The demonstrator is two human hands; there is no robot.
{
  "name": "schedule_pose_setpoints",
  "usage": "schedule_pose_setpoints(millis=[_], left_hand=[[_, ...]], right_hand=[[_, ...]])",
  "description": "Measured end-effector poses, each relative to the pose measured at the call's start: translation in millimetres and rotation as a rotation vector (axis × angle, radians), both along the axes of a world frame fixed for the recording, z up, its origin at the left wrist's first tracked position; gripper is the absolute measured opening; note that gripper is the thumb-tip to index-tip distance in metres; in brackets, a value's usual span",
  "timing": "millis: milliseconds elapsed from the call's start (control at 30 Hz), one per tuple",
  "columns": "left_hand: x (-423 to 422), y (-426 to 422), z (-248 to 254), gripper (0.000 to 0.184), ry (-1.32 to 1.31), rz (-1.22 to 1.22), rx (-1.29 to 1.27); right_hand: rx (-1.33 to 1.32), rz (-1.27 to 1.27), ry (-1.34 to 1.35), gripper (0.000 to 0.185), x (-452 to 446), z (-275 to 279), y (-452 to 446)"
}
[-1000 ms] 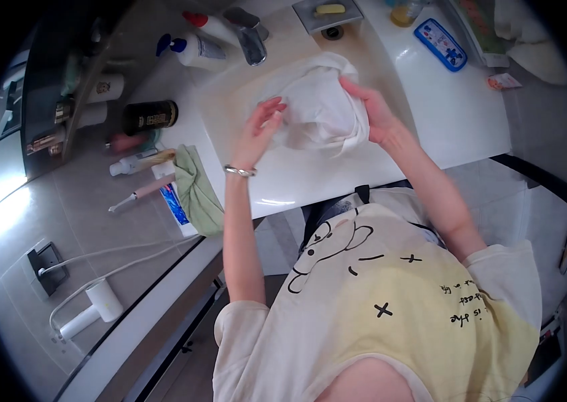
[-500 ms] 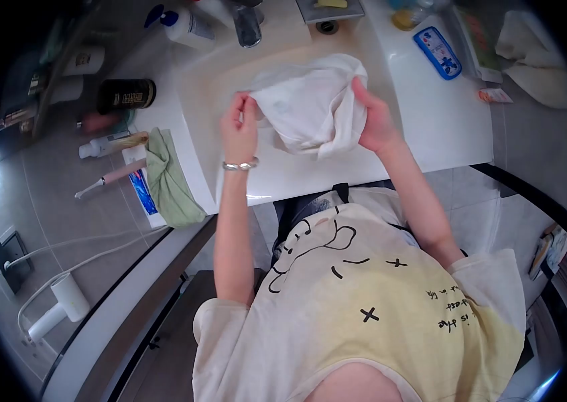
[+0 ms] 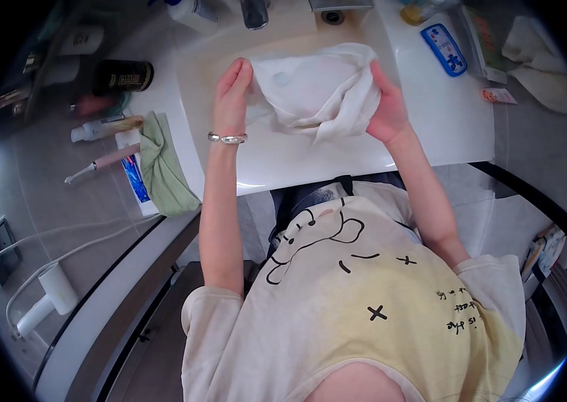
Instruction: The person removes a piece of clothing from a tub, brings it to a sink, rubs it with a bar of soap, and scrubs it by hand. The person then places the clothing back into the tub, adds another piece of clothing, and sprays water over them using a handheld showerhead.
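Note:
Over the sink (image 3: pixel 210 161), a white cloth (image 3: pixel 317 94) hangs stretched between my two hands, bunched into folds on its right side and a bit see-through. My left hand (image 3: pixel 233 87), with a silver bracelet at the wrist, pinches its left edge between thumb and fingers. On the other side my right hand (image 3: pixel 387 104) grips the bunched right edge, the fingers partly hidden behind the fabric. Whether the cloth is a garment or a towel I cannot tell.
Behind the cloth stand a faucet (image 3: pixel 255 15) and a pump bottle (image 3: pixel 193 15). A blue case (image 3: pixel 444 50) lies on the right of the counter. To the left are a green cloth (image 3: pixel 163 167), a dark jar (image 3: pixel 122 77) and an electric toothbrush (image 3: pixel 106 161). A white hair dryer (image 3: pixel 52 298) sits lower left.
Both hands have moved a little apart and away from my body, spreading the white cloth wider. The camera view has shifted slightly.

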State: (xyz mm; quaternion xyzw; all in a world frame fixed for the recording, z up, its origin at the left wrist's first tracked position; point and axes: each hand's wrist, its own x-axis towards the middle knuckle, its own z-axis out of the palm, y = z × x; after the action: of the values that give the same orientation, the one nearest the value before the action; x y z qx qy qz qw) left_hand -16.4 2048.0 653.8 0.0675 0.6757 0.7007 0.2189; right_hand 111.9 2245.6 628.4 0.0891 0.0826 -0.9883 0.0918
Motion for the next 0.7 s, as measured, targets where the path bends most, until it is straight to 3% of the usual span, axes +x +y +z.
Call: schedule_pose_setpoints(millis=[167,267,367,467,567,667,700], left_hand=[[1.6,-1.0,-5.7,0.021,0.006,0.01,-0.015],[6.2,-4.6,-5.2,0.025,0.162,-0.069,-0.15],[30.3,12.1,-2.3,0.024,0.283,-0.121,-0.225],[29.2,15.6,-14.3,0.022,0.348,-0.161,-0.221],[27.7,12.6,-18.1,0.021,-0.017,0.043,-0.045],[38.1,24.5,-18.6,0.023,-0.145,0.267,0.033],[38.4,28.6,-17.7,0.023,-0.096,0.271,-0.073]], right_hand=[[0.005,0.001,0.01,0.046,0.7,-2.4,-0.7],[0.1,-0.075,-0.153,0.047,-1.2,5.6,-6.0],[0.311,-0.078,-0.251,0.046,-2.8,9.0,-12.6],[0.834,-0.1,-0.152,0.045,-9.7,27.0,-27.1],[1.198,-0.062,-0.202,0.031,-13.8,18.6,-25.9],[1.404,-0.307,-0.214,0.028,-22.8,10.9,-35.5],[1.435,-0.345,-0.258,0.029,-26.2,11.5,-42.0]])
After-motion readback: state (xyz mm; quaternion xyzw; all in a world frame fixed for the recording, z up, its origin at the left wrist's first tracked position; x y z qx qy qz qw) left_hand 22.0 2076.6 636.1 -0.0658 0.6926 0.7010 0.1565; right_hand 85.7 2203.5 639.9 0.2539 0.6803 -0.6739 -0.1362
